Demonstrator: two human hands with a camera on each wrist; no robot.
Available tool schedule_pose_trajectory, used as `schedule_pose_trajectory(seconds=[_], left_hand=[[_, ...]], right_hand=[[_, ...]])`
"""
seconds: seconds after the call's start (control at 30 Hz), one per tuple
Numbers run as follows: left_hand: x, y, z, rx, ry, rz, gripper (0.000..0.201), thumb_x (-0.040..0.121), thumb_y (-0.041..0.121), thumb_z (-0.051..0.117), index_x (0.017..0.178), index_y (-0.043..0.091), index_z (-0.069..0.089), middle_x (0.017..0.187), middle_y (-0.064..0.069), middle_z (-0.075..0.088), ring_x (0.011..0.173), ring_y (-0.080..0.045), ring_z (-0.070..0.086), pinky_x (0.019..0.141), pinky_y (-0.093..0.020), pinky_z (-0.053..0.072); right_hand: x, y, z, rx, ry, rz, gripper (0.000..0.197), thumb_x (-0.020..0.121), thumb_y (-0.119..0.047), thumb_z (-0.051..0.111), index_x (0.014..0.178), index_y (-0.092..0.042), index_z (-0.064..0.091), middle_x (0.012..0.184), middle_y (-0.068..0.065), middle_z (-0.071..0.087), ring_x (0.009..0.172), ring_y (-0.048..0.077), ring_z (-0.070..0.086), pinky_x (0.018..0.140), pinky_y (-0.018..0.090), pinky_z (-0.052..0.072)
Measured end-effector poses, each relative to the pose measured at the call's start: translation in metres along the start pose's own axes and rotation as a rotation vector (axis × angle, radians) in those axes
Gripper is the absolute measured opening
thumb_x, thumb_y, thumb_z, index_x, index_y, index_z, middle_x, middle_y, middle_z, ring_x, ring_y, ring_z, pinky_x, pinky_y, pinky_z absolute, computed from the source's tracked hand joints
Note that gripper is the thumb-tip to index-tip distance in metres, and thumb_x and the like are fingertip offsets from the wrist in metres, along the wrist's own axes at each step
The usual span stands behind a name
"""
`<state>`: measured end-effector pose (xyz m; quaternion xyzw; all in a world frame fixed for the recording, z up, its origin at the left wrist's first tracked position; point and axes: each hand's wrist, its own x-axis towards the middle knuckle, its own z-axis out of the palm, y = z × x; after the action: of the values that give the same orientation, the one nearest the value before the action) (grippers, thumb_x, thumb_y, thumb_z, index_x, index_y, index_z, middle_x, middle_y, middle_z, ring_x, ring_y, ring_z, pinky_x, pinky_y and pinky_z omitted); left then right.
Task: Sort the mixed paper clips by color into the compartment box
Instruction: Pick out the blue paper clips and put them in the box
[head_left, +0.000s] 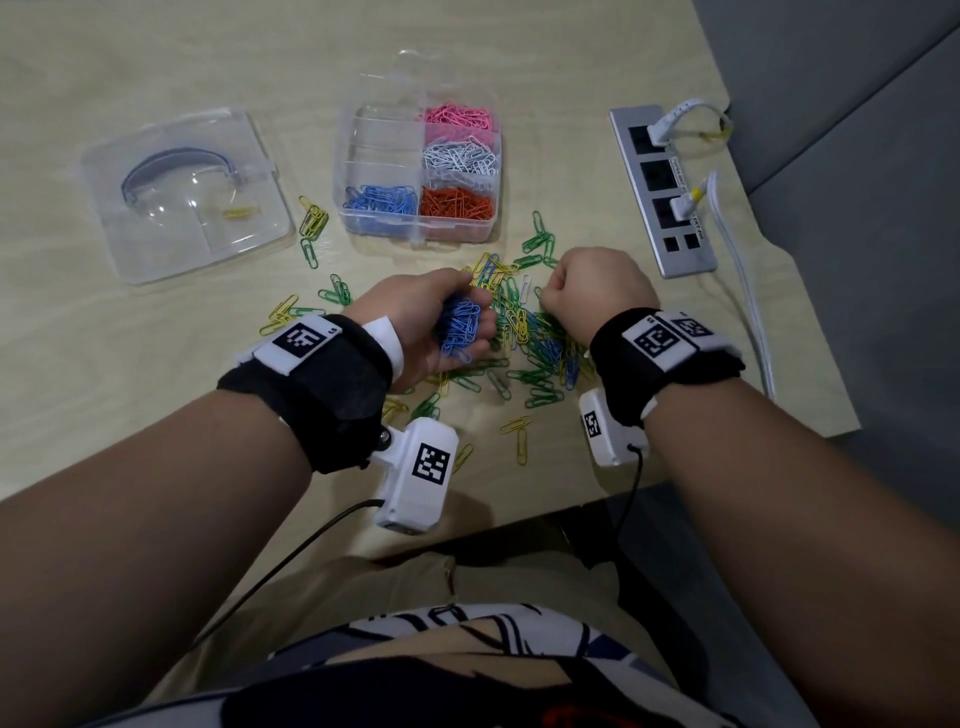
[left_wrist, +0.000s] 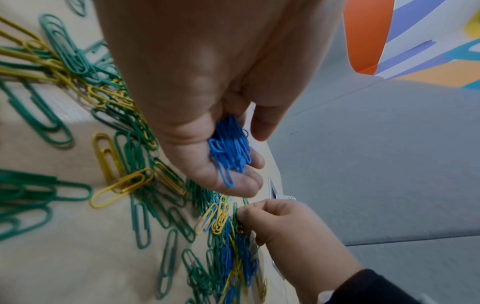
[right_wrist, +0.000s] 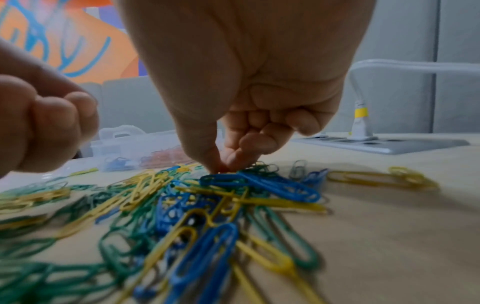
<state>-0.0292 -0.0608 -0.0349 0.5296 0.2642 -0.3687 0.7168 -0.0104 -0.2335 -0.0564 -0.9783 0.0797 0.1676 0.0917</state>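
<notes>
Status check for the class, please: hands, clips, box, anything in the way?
Left hand cups blue clips. Right hand pinching into the mixed pile. Box open, two compartments empty. Nothing blocking.

Black wrist straps (head_left: 311, 384) w/ white tagged cam boxes (head_left: 418, 475), black cables.

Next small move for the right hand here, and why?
Probably lift the right hand with a blue clip and drop it into the left hand. Its thumb and forefinger are pinched down at the mixed pile, right by blue clips; whether one is gripped is unclear. The left hand already cups a bunch of blue clips, and the compartment box has a blue section.
</notes>
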Motion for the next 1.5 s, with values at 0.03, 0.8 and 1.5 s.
schedule_pose_trajectory(seconds=[0.03,0.8,1.5], left_hand=[[0.0,0.0,0.0,0.001,0.002,0.002,0.032,0.101,0.026,0.043,0.08,0.008,0.058,0.073,-0.008,0.061,0.055,-0.013,0.061,0.048,-0.02,0.052],[0.001,0.001,-0.001,0.013,0.06,0.002,0.032,0.101,0.026,0.042,0.08,0.008,0.058,0.072,-0.007,0.06,0.054,-0.012,0.061,0.052,-0.021,0.052],[-0.006,-0.001,-0.016,-0.105,0.061,-0.017,0.036,0.104,0.025,0.034,0.081,0.005,0.054,0.062,-0.012,0.055,0.047,-0.019,0.054,0.048,-0.023,0.042]], right_hand=[[0.0,0.0,0.0,0.022,-0.011,-0.001,0.018,0.089,-0.025,0.053,0.087,-0.011,0.065,0.087,0.008,0.063,0.087,0.031,0.06,0.074,0.033,0.049],[-0.004,0.007,-0.001,0.005,-0.047,-0.065,0.009,0.088,-0.029,0.057,0.093,-0.023,0.061,0.1,0.002,0.063,0.094,0.027,0.058,0.085,0.036,0.04],[0.016,-0.044,0.002,0.128,-0.024,-0.152,0.027,0.086,-0.035,0.067,0.107,-0.02,0.06,0.111,0.007,0.061,0.102,0.028,0.059,0.084,0.035,0.049]])
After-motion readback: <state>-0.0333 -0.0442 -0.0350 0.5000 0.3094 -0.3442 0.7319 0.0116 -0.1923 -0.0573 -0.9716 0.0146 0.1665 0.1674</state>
